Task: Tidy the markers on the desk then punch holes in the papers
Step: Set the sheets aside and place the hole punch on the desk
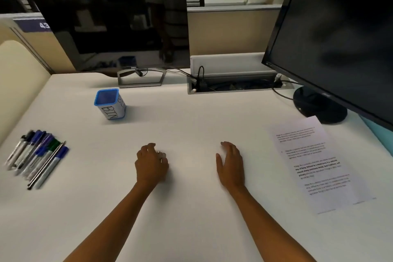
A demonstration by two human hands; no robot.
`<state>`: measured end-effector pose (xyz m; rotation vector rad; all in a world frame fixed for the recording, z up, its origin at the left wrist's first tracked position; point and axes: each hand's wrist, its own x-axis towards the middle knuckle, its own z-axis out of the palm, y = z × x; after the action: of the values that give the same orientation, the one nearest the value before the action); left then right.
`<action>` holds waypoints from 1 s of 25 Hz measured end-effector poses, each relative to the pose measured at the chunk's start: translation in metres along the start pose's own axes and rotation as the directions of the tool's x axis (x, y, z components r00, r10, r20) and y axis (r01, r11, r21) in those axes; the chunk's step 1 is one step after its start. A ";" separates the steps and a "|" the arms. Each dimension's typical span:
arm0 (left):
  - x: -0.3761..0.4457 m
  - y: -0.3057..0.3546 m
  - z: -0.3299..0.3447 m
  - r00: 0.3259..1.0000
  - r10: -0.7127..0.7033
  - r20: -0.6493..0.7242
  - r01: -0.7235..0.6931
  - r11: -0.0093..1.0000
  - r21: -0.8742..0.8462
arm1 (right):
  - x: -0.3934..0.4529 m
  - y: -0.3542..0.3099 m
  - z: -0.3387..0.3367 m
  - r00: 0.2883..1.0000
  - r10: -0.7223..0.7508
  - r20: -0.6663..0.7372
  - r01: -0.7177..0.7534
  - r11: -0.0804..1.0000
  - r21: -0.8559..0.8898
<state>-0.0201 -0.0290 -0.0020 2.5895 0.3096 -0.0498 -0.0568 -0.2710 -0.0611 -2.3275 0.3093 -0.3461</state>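
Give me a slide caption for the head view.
Both hands rest on desk; markers left, papers right.

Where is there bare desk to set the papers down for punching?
Bare desk lies between the BIN cup and printed sheet, ahead of both hands. Also bare near the front edge. Crowded: markers far left, monitor base at right.

- The markers (pixel 36 157) are motion-blurred; their count is unclear.
- The print on the paper (pixel 314 166) is too small to read.
- The right monitor (pixel 340 38) is cut off by the frame's edge.
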 end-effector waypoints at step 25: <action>0.003 -0.065 -0.049 0.926 -0.309 0.215 0.372 0.843 -0.389 | 0.006 -0.009 0.007 0.998 -0.012 0.062 0.022 0.989 -0.149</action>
<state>-0.0336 0.0509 0.0071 2.0581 0.6505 -0.2670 -0.0476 -0.2628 -0.0585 -2.4843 0.2945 -0.2672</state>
